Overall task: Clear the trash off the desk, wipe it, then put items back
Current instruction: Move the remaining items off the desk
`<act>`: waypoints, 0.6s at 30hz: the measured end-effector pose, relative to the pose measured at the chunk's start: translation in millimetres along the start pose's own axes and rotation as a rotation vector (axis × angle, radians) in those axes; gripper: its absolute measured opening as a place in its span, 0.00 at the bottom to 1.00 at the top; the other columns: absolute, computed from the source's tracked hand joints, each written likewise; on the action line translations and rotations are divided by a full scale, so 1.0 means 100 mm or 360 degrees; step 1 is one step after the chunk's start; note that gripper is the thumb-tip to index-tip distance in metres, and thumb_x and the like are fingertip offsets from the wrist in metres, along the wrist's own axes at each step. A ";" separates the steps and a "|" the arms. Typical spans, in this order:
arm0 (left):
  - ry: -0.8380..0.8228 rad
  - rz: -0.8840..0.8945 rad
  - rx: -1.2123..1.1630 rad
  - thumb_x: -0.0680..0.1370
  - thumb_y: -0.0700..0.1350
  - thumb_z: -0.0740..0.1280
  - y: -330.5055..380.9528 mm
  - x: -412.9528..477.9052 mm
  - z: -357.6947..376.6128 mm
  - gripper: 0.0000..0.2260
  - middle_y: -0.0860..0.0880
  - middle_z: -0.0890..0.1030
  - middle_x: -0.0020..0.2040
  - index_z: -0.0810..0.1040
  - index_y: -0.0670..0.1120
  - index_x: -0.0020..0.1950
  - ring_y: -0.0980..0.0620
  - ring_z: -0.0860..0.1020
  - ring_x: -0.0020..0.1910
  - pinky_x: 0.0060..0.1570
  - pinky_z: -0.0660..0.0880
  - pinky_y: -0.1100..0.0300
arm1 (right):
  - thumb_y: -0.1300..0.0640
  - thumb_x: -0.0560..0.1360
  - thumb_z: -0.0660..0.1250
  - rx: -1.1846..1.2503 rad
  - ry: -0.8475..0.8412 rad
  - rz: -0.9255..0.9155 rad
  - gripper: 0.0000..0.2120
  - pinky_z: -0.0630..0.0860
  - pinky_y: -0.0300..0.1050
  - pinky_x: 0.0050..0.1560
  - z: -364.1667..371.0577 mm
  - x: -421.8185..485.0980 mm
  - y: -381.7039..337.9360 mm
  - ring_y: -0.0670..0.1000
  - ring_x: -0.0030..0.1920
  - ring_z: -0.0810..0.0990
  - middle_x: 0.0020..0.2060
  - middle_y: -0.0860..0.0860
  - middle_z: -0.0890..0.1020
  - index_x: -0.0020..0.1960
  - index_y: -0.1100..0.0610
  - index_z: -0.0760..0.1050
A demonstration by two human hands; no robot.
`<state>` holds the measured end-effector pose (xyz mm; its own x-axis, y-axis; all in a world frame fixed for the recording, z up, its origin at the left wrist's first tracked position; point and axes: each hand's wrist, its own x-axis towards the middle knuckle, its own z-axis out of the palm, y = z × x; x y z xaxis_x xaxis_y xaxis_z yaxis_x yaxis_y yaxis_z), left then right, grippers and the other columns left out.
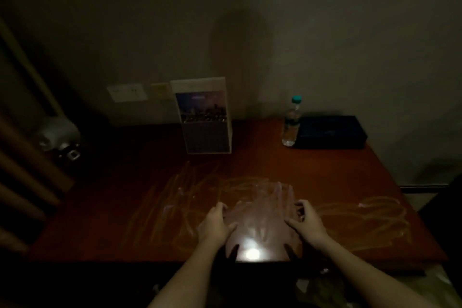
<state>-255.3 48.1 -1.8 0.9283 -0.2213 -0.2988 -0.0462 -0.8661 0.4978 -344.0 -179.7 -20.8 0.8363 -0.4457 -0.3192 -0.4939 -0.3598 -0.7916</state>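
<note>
From where I stand, all that shows of the person is two arms from below the elbow down. The left forearm [182,275] and the right forearm [355,265] are uncovered for their whole visible length, slim and tapering evenly to narrow wrists. The left hand [217,220] and the right hand [307,219] are bare as well, with slender fingers and knuckles faintly picked out by the weak light. The room is so dim that nails and finer marks cannot be made out.
</note>
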 end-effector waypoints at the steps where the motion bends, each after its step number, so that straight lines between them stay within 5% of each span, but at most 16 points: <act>1: 0.0013 0.0009 0.0021 0.73 0.55 0.70 0.14 0.14 -0.02 0.19 0.54 0.75 0.59 0.69 0.55 0.61 0.55 0.76 0.57 0.51 0.72 0.60 | 0.58 0.72 0.73 0.0004 0.0023 -0.0005 0.27 0.74 0.47 0.51 -0.11 0.15 0.00 0.53 0.56 0.72 0.61 0.57 0.72 0.66 0.58 0.65; 10: 0.0148 0.0105 0.0080 0.74 0.56 0.69 0.77 0.85 0.07 0.30 0.55 0.68 0.68 0.58 0.57 0.72 0.55 0.74 0.63 0.55 0.73 0.59 | 0.43 0.62 0.78 0.0192 0.0228 0.0004 0.53 0.64 0.59 0.69 -0.88 1.43 -0.31 0.58 0.73 0.59 0.75 0.54 0.57 0.76 0.50 0.50; 18: 0.0496 -0.0089 -0.0001 0.68 0.57 0.75 0.58 1.78 -0.64 0.50 0.44 0.53 0.75 0.45 0.51 0.77 0.42 0.65 0.70 0.61 0.71 0.46 | 0.51 0.62 0.80 0.0308 0.0449 -0.0088 0.56 0.56 0.61 0.73 -1.01 2.57 -1.00 0.60 0.75 0.53 0.76 0.55 0.54 0.77 0.54 0.46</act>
<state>-69.4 -13.0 26.5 0.9978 -0.0253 -0.0616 0.0080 -0.8728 0.4881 -103.8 -340.5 29.1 0.7484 -0.6488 -0.1378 -0.3727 -0.2395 -0.8965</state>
